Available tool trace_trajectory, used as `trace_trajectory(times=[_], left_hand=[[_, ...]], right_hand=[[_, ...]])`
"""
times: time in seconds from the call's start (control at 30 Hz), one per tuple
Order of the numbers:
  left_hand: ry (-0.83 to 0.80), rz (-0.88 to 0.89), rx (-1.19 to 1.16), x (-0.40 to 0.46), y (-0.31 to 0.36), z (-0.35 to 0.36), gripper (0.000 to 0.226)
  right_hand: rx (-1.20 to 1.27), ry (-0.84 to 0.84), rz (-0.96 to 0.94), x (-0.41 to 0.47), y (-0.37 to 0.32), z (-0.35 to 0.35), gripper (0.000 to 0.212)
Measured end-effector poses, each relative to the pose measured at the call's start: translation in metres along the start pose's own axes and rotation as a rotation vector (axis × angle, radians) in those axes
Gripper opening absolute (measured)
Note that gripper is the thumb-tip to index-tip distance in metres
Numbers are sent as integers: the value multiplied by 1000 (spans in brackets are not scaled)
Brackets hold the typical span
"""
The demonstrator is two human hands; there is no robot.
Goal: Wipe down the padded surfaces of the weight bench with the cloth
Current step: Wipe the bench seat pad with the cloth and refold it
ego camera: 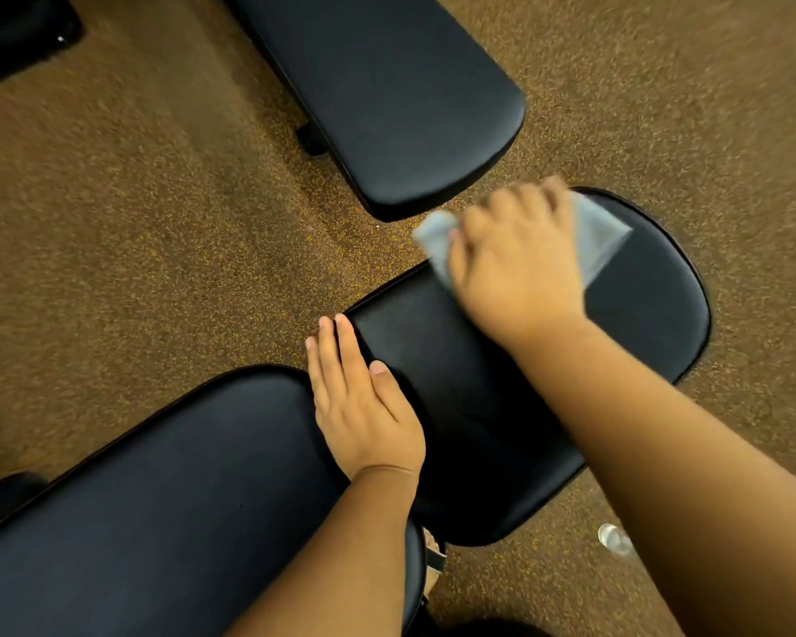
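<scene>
We are partway through wiping the weight bench, working on the seat pad (515, 406), the black padded section that widens toward its far rounded end. Our right hand (520, 264) lies on top of the cloth (603, 236), a pale grey-blue rag, and pushes it down against the far part of that pad. The fingers look bent over the rag, but the hand is blurred, so we cannot tell how firmly they grasp it. A flat corner of the cloth sticks out on the right and a bunched end on the left, which suggests it is loosely folded to give a broad wiping face.

Our left hand (364, 402) holds nothing: released, fingers straight, laid flat on the near narrow end of the seat pad, just beside the gap to the back pad (180, 498). We judge it is there to steady us while the other arm reaches out.

A second bench pad (387, 98) stands apart on the speckled brown floor (134, 223), untouched. A small clear bottle (614, 537) lies on the floor near our right forearm; whether it holds cleaner we cannot say.
</scene>
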State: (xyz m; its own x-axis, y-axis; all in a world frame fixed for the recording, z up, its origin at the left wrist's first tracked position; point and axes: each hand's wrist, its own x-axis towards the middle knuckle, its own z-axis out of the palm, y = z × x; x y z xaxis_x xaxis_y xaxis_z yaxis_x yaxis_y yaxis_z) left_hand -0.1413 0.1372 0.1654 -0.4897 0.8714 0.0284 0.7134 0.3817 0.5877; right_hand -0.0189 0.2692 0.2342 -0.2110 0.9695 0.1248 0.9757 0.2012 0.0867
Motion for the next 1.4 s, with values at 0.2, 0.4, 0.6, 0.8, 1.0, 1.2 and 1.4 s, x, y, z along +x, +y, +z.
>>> trace_trajectory(times=[0.2,0.4,0.6,0.8,1.0,1.2,1.4], left_hand=[[1,-3,-5,0,0,0,55],[3,-12,3,0,2,-3,56],[0,-5,5,0,1,0,55],[17,4,-3,0,-1,1,55],[24,8,1,0,1,0,56],[13,9,-8,0,-2,2,55],[14,25,-19,0,-4,3,55]], right_hand=[[71,-30,-399,0,-3,5,35],[-29,64,84,15,40,-4,39],[53,-10,-361,-4,-29,15,32],[63,12,-354,20,21,4,38],[-39,8,-167,33,16,3,44],[71,-96,-514,4,-35,11,39],[10,7,-210,20,47,-6,44]])
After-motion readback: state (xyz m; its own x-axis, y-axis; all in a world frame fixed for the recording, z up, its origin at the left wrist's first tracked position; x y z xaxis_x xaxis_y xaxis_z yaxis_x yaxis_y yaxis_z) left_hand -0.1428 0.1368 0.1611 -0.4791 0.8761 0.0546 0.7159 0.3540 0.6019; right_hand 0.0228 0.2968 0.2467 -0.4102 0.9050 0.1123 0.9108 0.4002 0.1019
